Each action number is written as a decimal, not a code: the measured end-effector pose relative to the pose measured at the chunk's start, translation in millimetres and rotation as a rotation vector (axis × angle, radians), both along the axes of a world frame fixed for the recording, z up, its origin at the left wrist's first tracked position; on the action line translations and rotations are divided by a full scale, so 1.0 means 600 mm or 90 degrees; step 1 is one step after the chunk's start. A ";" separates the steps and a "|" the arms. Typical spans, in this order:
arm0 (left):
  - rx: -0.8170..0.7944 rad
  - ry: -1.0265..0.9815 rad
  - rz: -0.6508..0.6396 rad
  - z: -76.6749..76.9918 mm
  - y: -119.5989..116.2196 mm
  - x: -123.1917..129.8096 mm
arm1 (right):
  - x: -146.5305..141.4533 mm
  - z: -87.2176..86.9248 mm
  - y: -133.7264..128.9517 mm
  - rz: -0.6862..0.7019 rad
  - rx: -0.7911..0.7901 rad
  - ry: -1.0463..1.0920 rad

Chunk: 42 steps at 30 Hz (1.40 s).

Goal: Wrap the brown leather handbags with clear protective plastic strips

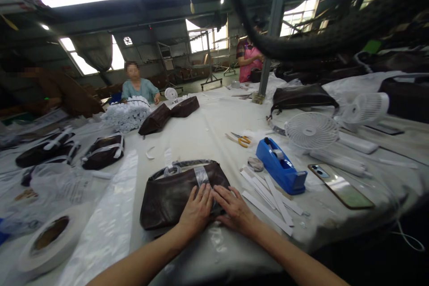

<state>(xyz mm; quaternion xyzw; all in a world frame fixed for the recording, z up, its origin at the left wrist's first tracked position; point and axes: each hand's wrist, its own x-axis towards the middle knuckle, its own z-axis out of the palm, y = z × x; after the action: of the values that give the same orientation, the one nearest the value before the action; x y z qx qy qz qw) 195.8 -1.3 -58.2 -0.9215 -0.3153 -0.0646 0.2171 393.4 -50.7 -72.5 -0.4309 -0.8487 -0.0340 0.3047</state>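
Note:
A dark brown leather bag [167, 196] lies on the covered table below the middle of the view, with a pale wrapping band [201, 175] around its right part. My left hand [198, 208] rests flat on the bag at the lower end of the band, fingers spread. Beside it, my right hand [233, 205] lies on the bag's right end, its fingers stretched out and touching the left ones. The bag's strap [187, 164], partly wrapped, runs along the far edge. The thing under my fingers is hidden.
Right of the bag are paper strips [264, 190], a blue tape dispenser [281, 167], pliers [241, 141], a phone [340, 186] and white fans [311, 130]. At left lie a tape roll [55, 241] and wrapped bags [103, 151]. People stand or sit beyond the table.

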 end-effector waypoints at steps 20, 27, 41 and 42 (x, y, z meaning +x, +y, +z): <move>-0.020 0.009 -0.020 -0.011 0.006 -0.005 | -0.051 -0.078 -0.071 0.038 -0.024 0.115; -0.056 0.002 -0.023 0.003 0.005 -0.007 | -0.048 -0.058 -0.079 0.137 -0.047 0.136; -0.063 0.011 -0.013 0.012 0.003 -0.008 | -0.053 -0.031 -0.081 0.095 0.077 0.174; -0.056 0.010 -0.013 0.011 0.003 -0.009 | -0.052 -0.033 -0.082 0.096 0.084 0.174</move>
<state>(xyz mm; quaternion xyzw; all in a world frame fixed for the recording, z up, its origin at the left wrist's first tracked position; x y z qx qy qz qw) 190.7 0.5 -51.7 -0.9339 -0.3065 -0.0458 0.1781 362.0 -99.9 -92.2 -0.3459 -0.8251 -0.0073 0.4467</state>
